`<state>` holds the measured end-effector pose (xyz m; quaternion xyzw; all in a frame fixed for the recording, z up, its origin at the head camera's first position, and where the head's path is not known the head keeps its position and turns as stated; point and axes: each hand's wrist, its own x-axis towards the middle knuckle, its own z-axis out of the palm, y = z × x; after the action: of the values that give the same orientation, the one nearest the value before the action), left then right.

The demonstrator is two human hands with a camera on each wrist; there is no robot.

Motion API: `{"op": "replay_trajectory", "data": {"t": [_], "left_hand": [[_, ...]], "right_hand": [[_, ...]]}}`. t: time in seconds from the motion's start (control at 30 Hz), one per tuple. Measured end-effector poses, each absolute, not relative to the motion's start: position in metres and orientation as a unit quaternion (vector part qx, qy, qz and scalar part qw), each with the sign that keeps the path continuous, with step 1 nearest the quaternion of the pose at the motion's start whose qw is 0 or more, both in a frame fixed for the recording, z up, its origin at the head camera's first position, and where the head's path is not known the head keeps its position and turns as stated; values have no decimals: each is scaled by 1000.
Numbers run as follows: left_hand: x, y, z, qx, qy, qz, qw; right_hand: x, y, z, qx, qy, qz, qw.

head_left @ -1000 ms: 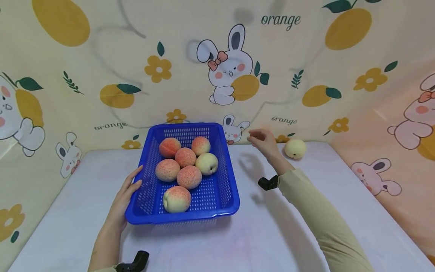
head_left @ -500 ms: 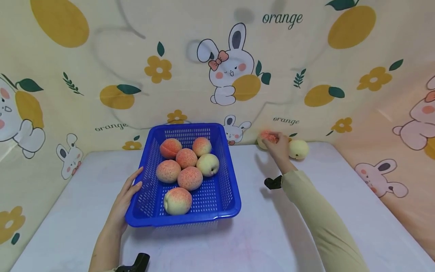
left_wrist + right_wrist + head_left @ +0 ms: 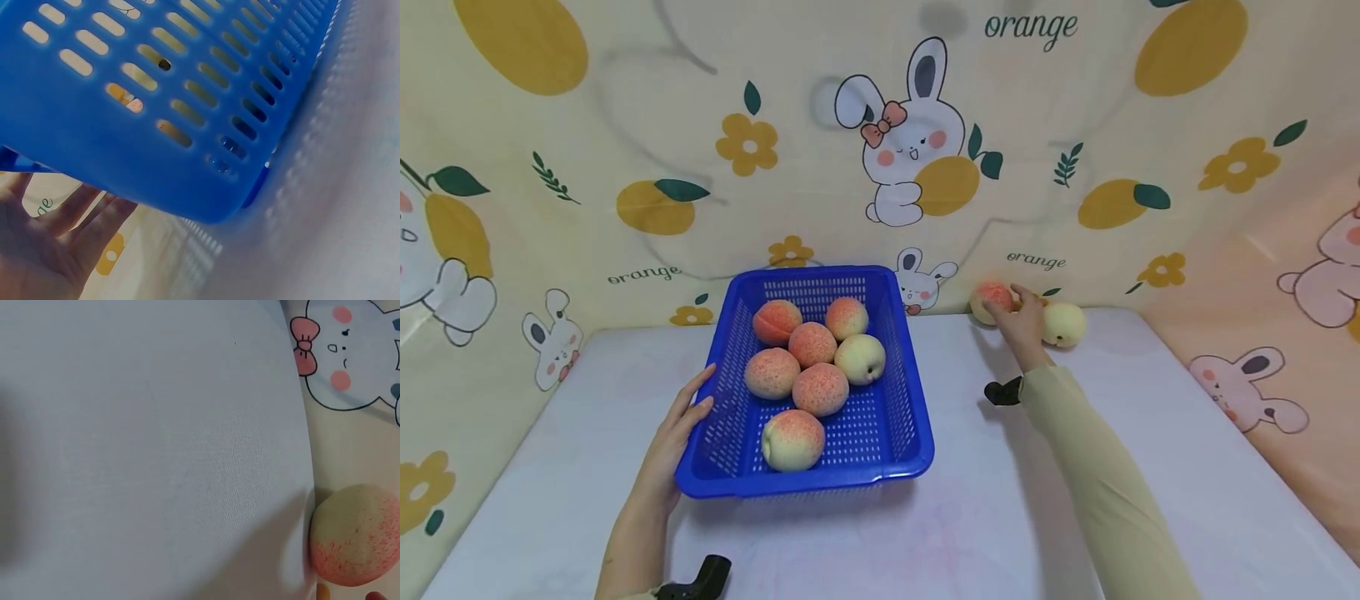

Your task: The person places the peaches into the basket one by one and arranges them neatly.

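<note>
A blue plastic basket [image 3: 880, 476] with slotted walls holds several peaches [image 3: 793, 440], most of them reddish and one pale. My left hand [image 3: 662, 446] grips its left rim. In the left wrist view the basket's perforated wall [image 3: 94, 106] fills much of the picture, and the left hand [image 3: 50, 244] meets its edge, fingertips hidden. My right hand [image 3: 1024, 327] is beside a red-and-cream peach [image 3: 988, 298] at the table's back edge, fingers spread apart and thumb close to it. That peach [image 3: 356, 537] also shows in the right wrist view, where no grip on it is visible.
A pale yellow-green peach [image 3: 1065, 325] sits just right of my right hand at the back of the white table [image 3: 880, 550]. Behind rises a cream cloth wall [image 3: 850, 192] printed with rabbits and oranges.
My right hand has moved right and slightly back. Half a second ago its fingers covered the red-and-cream peach; now they stand away from it. Left hand and basket have barely moved.
</note>
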<state>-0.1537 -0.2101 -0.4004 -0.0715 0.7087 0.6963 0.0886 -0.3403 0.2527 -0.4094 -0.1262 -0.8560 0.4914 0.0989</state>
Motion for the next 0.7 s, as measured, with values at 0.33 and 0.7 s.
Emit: {"op": "replay_trajectory", "data": {"t": [0.33, 0.7], "left_hand": [[-155, -210, -401, -66, 706, 701, 85], [-154, -209, -401, -67, 701, 706, 80]], "right_hand": [[-348, 252, -408, -158, -839, 517, 63], [-358, 250, -416, -163, -822, 544, 43]]}}
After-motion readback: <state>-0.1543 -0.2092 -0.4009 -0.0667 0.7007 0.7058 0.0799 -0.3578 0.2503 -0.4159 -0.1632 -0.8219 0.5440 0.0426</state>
